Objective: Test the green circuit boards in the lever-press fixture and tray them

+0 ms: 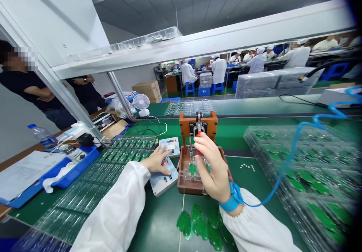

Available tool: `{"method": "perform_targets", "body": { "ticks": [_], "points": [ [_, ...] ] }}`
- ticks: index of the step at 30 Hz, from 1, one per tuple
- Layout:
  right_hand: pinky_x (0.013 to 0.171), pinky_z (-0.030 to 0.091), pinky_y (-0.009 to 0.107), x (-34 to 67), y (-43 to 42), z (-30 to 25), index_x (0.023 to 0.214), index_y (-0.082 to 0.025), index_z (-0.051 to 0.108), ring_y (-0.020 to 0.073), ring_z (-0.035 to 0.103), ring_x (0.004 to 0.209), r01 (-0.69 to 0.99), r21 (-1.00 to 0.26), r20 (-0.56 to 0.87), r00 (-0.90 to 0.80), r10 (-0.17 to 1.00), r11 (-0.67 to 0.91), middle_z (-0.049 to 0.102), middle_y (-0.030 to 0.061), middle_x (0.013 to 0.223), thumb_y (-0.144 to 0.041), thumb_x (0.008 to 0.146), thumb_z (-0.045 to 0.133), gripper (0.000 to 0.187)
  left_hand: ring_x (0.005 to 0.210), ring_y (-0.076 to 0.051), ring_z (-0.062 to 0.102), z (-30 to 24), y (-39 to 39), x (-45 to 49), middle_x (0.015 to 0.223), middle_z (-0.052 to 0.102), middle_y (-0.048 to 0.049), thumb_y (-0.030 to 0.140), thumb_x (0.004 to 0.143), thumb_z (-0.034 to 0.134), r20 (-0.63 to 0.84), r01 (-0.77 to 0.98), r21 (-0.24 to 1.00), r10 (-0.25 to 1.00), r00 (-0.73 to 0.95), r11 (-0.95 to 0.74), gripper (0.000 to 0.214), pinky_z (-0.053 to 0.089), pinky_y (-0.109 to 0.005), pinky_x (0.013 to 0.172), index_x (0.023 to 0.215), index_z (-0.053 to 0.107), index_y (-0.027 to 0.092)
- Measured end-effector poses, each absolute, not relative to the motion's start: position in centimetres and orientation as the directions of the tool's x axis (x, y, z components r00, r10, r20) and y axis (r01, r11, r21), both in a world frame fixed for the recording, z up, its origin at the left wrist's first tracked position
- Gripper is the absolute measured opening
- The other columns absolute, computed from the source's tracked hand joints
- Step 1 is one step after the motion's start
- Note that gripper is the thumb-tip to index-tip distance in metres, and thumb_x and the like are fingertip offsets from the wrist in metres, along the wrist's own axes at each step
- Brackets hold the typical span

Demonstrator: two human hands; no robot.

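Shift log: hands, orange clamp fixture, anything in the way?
Left hand spread over two white digital-display boxes. Right hand open at red lever handle, contact unclear. Orange clamp fixture partly hidden by that hand; glossy green pieces loose in front.

Our one view from the head, facing forward and down over the green tabletop (158,222), our left hand (157,159) and right hand (213,167) close and mid-frame, a shelf (198,46) aslant above, seated workers (188,72) small and far beyond.
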State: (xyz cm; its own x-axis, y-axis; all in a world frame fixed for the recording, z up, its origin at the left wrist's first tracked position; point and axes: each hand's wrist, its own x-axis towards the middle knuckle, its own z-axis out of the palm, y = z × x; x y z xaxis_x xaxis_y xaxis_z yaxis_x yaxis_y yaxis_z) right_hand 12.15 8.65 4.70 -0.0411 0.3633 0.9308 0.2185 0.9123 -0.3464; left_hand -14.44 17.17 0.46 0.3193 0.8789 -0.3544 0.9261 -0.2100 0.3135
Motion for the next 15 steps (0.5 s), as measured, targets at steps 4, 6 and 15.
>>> {"method": "perform_targets", "body": {
  "ticks": [4,6,15],
  "points": [
    [0.121,0.046,0.054,12.1,8.8,4.5,0.150,-0.030,0.049,0.0271,0.046,0.150,0.216,-0.349,0.930,-0.042,0.366,0.912,0.060,0.0063,0.147,0.005,0.093,0.051,0.068,0.156,-0.041,-0.014,0.7,17.3,-13.9,0.171,-0.010,-0.0160,0.068,0.063,0.084,-0.469,0.945,0.150,0.821,0.326,-0.290,0.133,0.005,-0.056,0.128,0.167,0.015,0.020],
    [0.121,0.046,0.055,12.1,8.8,4.4,0.150,-0.030,0.049,0.0277,0.046,0.150,0.220,-0.353,0.928,-0.042,0.371,0.909,0.061,0.0064,0.147,0.004,0.093,0.050,0.067,0.156,-0.042,-0.013,0.9,17.4,-13.6,0.171,-0.010,-0.0147,0.072,0.062,0.083,-0.490,0.952,0.108,0.818,0.302,-0.287,0.135,0.006,-0.056,0.128,0.167,0.014,0.023],
    [0.121,0.047,0.054,11.9,8.7,4.3,0.149,-0.030,0.049,0.0277,0.044,0.151,0.233,-0.356,0.927,-0.033,0.373,0.905,0.062,0.0073,0.145,0.003,0.093,0.052,0.065,0.155,-0.047,-0.012,0.6,17.6,-13.8,0.171,-0.007,-0.0174,0.075,0.058,0.083,-0.483,0.944,0.114,0.814,0.324,-0.308,0.138,0.009,-0.064,0.125,0.167,0.017,0.022]
  ]
}}
